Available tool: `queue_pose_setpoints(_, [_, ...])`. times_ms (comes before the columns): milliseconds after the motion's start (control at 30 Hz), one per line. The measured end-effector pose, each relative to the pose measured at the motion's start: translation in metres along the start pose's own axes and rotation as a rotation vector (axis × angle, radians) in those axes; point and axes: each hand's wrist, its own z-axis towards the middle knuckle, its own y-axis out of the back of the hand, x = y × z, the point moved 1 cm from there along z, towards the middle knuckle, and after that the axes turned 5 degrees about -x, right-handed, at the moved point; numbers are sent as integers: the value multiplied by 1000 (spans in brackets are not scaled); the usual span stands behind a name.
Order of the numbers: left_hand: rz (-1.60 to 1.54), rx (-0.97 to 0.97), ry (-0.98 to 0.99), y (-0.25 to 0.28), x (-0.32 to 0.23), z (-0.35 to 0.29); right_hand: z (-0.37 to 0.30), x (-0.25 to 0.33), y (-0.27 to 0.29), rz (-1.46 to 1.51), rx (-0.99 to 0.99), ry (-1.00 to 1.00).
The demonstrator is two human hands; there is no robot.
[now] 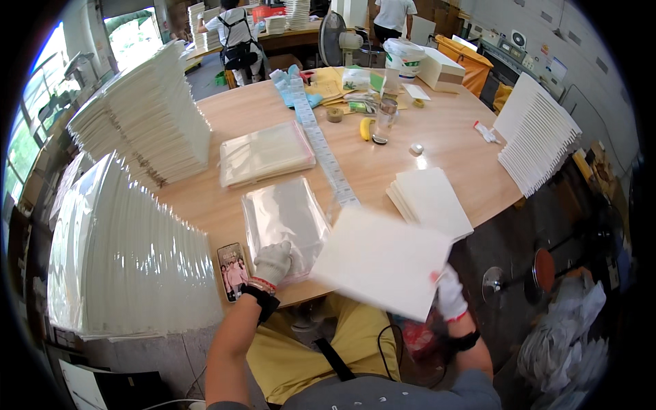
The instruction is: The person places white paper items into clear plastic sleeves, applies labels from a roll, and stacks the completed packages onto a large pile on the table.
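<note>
White board, lower centre of the head view, pinched at its right edge by the gloved right hand — gloved left hand on clear plastic sleeves left of centre, finger closure unclear — phone just beside it.

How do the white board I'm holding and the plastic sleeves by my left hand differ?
The white board is opaque; the plastic sleeves are see-through. The board is held up by the right hand; the sleeves lie on the table under the left hand. Both look rectangular.
</note>
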Motion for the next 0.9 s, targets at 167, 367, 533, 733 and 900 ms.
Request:
queue_pose_setpoints(167, [-59,-266,-247,-14,24,-9,-43,-28,-55,270,130,-526])
queue_pose_setpoints(367, [-205,-203,460,36,6,-30,-54,-50,-81,542,-149,-758])
queue_pose_setpoints(533, [-1109,144,664,30,22,-30,-67,-56,-93,593,-152,-790])
queue_pose_setpoints(733, [-766,-201,331,6,-33,-60,-84,-45,-104,676,-211,-910])
queue_pose_setpoints(900, [-2487,-63,655,-96,-83,-58,-97,-42,-106,736,-75,-887])
